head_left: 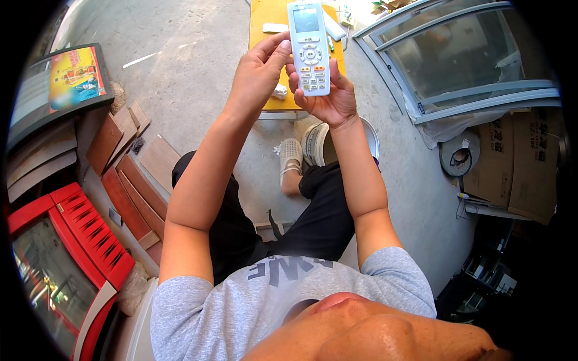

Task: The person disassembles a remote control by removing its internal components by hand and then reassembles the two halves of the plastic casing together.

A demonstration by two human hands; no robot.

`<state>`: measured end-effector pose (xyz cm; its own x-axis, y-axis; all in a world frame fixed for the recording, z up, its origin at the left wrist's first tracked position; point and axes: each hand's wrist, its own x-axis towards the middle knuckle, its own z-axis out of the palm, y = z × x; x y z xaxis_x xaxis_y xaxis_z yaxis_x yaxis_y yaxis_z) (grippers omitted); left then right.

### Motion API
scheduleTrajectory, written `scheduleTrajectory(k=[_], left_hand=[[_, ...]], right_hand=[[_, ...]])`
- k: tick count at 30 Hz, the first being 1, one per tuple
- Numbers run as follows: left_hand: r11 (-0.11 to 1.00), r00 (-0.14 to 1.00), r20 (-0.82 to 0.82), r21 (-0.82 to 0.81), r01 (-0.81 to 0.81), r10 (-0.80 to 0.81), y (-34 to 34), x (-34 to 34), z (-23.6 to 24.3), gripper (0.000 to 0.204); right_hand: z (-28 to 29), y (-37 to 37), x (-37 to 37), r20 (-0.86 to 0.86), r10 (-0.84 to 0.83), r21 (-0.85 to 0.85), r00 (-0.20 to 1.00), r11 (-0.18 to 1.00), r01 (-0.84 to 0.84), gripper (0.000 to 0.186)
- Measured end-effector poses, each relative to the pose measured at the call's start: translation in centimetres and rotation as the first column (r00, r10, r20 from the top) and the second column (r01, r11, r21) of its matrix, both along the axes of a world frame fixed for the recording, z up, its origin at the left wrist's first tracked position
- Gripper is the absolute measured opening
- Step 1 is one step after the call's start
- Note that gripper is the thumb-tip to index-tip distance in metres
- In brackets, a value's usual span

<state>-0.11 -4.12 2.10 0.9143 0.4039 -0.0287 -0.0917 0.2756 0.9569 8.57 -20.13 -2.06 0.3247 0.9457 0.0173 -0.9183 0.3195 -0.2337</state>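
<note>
A white remote control (310, 82) with a small grey screen, a ring of buttons and several keys, two of them orange, is held up in front of me. My right hand (334, 102) grips its lower end, with the thumb along the right edge and the fingers around the left and back. At its upper left edge, my left hand (261, 69) closes on it with thumb and fingertips; part of those fingers is hidden. Below it stands a yellow table (261, 12) bearing a small white piece (275, 27) and a white crumpled thing (280, 91).
A white bucket (371, 135) stands beside my foot under the table's near end. Framed glass panels (457, 60) lean at the right, above cardboard boxes (490, 159). At the left are wooden boards (135, 192), a red cabinet with a glass door (90, 231) and a dark-framed picture panel (75, 78).
</note>
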Motion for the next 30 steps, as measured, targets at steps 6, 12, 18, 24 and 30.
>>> scheduleTrajectory(k=[6, 12, 18, 24, 30], left_hand=[[0.999, 0.999, -0.015, -0.012, 0.053, -0.053, 0.5, -0.3, 0.5, 0.054], [0.999, 0.999, -0.003, -0.036, 0.041, -0.041, 0.9, -0.3, 0.3, 0.064], [0.998, 0.995, -0.096, 0.034, 0.045, -0.041, 1.3, -0.3, 0.6, 0.077], [0.999, 0.982, -0.187, 0.033, 0.009, -0.003, 1.6, 0.6, -1.1, 0.086], [0.944, 0.970, -0.242, -0.320, -0.082, 0.002, 2.7, 1.1, -1.7, 0.082]], right_hand=[[0.8, 0.1, -0.7, 0.333, -0.102, -0.236, 0.937, 0.953, 0.187, 0.063], [1.5, 0.5, -0.9, 0.370, -0.105, -0.266, 0.923, 0.940, 0.213, 0.057], [1.7, 1.1, -1.2, 0.476, -0.071, -0.365, 0.877, 0.891, 0.270, 0.056], [1.4, 1.9, -1.8, 0.765, -0.008, -0.427, 0.644, 0.742, 0.517, 0.053], [2.7, 1.0, -2.0, 0.996, 0.052, -0.079, 0.066, 0.289, 0.954, 0.023]])
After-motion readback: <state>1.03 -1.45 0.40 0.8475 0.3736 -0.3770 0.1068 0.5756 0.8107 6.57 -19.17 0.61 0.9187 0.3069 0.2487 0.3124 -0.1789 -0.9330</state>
